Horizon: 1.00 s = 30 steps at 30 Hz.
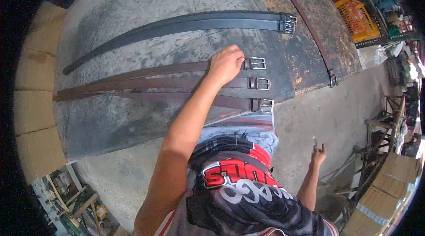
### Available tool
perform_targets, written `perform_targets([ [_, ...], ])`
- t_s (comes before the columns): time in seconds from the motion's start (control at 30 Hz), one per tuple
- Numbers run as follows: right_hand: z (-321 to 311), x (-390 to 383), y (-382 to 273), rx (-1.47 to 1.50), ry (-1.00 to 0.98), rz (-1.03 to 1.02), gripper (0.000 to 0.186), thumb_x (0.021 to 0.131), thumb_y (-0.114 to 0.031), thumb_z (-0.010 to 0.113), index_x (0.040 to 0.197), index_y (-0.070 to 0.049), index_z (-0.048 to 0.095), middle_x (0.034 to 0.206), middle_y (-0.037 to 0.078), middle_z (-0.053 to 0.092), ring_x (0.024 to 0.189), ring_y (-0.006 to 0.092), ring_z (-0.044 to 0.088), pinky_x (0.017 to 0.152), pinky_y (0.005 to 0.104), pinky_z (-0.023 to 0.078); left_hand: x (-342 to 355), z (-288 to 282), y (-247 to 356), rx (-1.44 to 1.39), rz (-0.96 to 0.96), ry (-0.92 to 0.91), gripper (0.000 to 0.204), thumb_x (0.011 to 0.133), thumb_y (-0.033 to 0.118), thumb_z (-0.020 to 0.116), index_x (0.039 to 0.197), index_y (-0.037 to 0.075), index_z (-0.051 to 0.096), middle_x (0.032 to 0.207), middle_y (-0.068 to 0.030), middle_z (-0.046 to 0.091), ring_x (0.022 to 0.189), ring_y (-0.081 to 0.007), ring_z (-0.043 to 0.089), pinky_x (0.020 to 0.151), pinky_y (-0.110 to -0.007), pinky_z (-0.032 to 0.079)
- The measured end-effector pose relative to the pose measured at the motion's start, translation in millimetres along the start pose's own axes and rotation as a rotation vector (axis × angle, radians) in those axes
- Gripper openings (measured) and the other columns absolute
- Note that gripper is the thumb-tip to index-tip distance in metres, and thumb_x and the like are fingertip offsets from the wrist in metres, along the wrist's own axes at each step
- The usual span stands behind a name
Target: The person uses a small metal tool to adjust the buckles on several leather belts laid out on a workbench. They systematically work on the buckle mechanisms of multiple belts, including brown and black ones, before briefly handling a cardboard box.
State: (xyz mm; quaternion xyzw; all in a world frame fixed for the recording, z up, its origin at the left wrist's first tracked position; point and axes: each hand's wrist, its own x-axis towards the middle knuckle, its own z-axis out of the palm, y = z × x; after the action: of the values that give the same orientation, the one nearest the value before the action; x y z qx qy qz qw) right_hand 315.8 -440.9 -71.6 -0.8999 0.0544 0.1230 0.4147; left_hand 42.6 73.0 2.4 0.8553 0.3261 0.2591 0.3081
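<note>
Three brown leather belts lie side by side on the worn table, their metal buckles toward the right. My left hand (226, 64) is closed over the farthest brown belt (177, 67), just left of its buckle (257, 63); the fingertips are partly hidden. Nearer me are the middle brown belt (237, 83) and the nearest brown belt (234, 102), with my forearm crossing above both. Off to the right, away from the table, my right hand (318, 152) pinches a thin stick (314, 140) with a reddish tip, like a cigarette. Dark belts (208, 20) lie together beyond my left hand.
Another brown belt (305, 19) runs along the table's right part, its buckle at the edge. An orange crate (356, 16) stands at the far right. Cardboard (37, 116) lines the left end of the table, and a cardboard box (385, 187) sits at the lower right.
</note>
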Motion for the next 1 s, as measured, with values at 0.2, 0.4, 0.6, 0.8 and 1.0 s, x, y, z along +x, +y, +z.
perform_targets([
  [0.2,118,-65,-186,0.482,-0.191,-0.504,0.022,0.089,-0.003,0.063,0.109,0.002,0.059,0.098,0.008,0.062,0.084,0.0138,0.062,0.073,0.0241,0.050,1,-5,-18,-0.149,-0.054,0.008,0.011,0.084,0.011,0.060,0.082,0.002,0.065,0.090,-0.0126,0.061,0.088,-0.0327,0.061,0.078,-0.042,0.048],
  [0.4,256,-138,-300,0.548,-0.635,-0.727,0.012,0.083,-0.009,0.072,0.091,-0.002,0.066,0.088,0.002,0.065,0.078,0.0083,0.057,0.070,0.0242,0.047,1,-4,-23,-0.169,-0.001,0.047,0.009,0.083,0.009,0.062,0.084,0.000,0.064,0.084,-0.0121,0.060,0.075,-0.0275,0.061,0.068,-0.036,0.048],
  [0.6,313,-132,-299,0.448,-0.700,-0.747,0.012,0.082,-0.010,0.073,0.087,-0.001,0.066,0.081,0.000,0.065,0.073,0.0068,0.055,0.066,0.0226,0.045,1,-10,-20,-0.240,-0.016,0.011,0.008,0.081,0.007,0.064,0.084,-0.001,0.063,0.083,-0.0125,0.059,0.075,-0.0280,0.060,0.068,-0.036,0.048],
  [0.8,311,-138,-300,0.355,-0.695,-0.756,0.012,0.082,-0.011,0.073,0.087,-0.002,0.067,0.078,-0.002,0.065,0.067,0.0053,0.052,0.060,0.0223,0.043,-2,-18,-20,-0.324,0.017,-0.075,0.009,0.080,0.006,0.064,0.084,-0.001,0.063,0.084,-0.0122,0.059,0.078,-0.0272,0.060,0.069,-0.035,0.047],
  [1.0,311,-139,-299,0.305,-0.655,-0.810,0.012,0.080,-0.012,0.074,0.085,-0.002,0.068,0.074,-0.001,0.065,0.060,0.0046,0.049,0.055,0.0228,0.042,0,-17,-20,-0.325,0.030,-0.081,0.009,0.081,0.007,0.063,0.084,-0.002,0.062,0.085,-0.0123,0.060,0.079,-0.0275,0.060,0.069,-0.036,0.047],
])
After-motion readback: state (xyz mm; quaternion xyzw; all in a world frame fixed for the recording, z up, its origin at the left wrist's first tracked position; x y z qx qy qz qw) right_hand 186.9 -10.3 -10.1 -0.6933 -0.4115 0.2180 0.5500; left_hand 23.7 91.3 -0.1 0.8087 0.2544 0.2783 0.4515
